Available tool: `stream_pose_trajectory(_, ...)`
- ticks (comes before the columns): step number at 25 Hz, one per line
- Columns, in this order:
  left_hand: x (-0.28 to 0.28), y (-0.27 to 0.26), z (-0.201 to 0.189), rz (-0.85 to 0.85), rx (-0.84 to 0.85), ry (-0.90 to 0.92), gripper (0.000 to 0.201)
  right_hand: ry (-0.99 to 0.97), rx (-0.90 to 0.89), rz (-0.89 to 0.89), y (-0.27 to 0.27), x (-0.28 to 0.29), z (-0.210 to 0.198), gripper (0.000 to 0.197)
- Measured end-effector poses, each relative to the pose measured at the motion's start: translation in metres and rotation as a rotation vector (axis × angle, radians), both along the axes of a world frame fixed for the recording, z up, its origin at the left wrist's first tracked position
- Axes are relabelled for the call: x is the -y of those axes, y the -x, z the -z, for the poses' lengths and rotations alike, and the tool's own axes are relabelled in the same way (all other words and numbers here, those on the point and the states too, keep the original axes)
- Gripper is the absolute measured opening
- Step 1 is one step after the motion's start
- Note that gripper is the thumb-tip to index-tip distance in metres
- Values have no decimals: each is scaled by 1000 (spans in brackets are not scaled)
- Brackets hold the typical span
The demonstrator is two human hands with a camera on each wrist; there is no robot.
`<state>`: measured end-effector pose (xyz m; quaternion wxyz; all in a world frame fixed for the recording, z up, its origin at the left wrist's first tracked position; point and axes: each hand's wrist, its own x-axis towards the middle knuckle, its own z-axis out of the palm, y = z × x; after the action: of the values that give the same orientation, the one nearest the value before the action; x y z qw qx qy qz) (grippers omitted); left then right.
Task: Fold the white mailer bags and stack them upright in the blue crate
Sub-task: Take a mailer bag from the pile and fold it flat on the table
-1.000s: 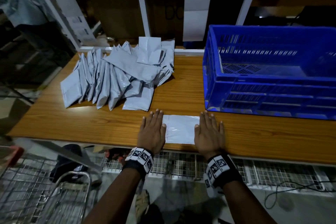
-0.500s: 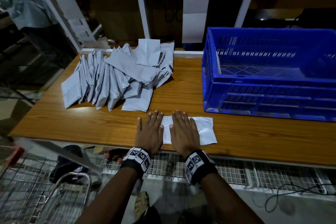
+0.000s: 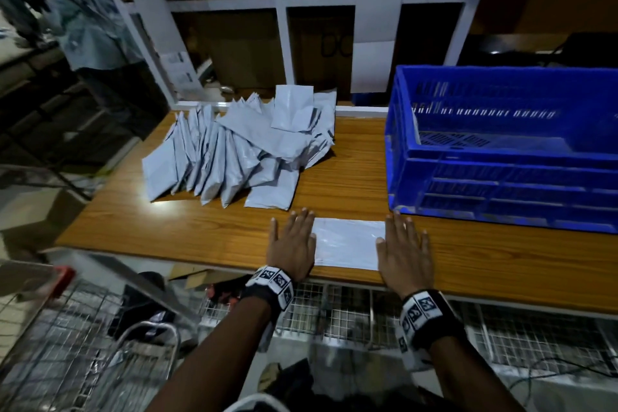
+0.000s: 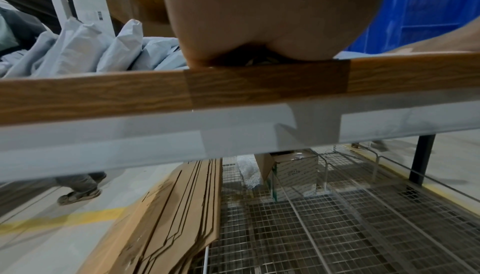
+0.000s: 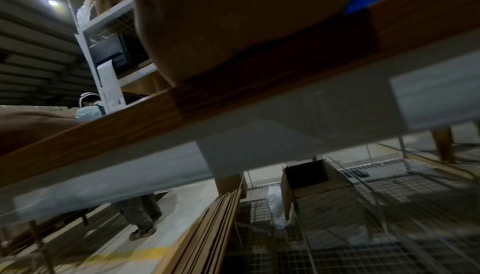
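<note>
Now the right hand (image 3: 399,254) lies flat on the right end of the bag (image 3: 347,242), while half a second ago it lay just beside the left hand (image 3: 294,246) near the bag's left end; it has swept outward, so I judge that the fold is being pressed flat and this bag is nearly ready for the crate (image 3: 501,191). Both hands have straight fingers, pressed down on the bag and slightly fanned, holding nothing; the bag lies at the lower centre of the head view, on the table (image 3: 334,184) near its front edge, just below the crate's lower left corner.

The pile (image 3: 240,150) of other bags lies at centre left, untouched; the crate, at the right, looks almost empty, though a pale strip stands against its left inner wall and I cannot tell if it is a bag. The crate's right part is cut off by the frame. Both wrist views show only the heel of each palm and the table edge; the fingers are hidden there, and the light is dim.
</note>
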<state>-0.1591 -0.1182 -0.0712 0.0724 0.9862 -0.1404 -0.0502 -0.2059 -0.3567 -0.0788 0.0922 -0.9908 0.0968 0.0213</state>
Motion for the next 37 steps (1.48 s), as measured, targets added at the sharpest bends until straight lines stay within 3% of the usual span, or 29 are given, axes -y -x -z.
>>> stream_pose_trajectory(5,0,-3,-1,29,-5,-14,57,-8,-82,56,8,20,-7,61)
stream_pose_trajectory(11,6,-22,-17,183,66,70,64,-168,-106,116,6,23,-18,65)
stream_pose_trajectory(16,21,-43,-39,410,-117,77,19,-578,80,173,6,33,-46,63)
stream_pose_trajectory(19,33,-41,-58,534,-193,234,26,-483,185,147,17,35,-61,52)
stream_pose_trajectory(22,42,-33,-78,558,-277,417,19,-415,151,107,30,35,-82,53)
stream_pose_trajectory(26,53,-27,-112,591,-381,498,21,-403,150,138,54,29,-122,51)
stream_pose_trajectory(31,72,-11,-157,811,-265,485,45,-339,284,135,88,36,-163,64)
stream_pose_trajectory(37,114,-1,-186,884,-59,594,59,-223,228,72,89,80,-205,24)
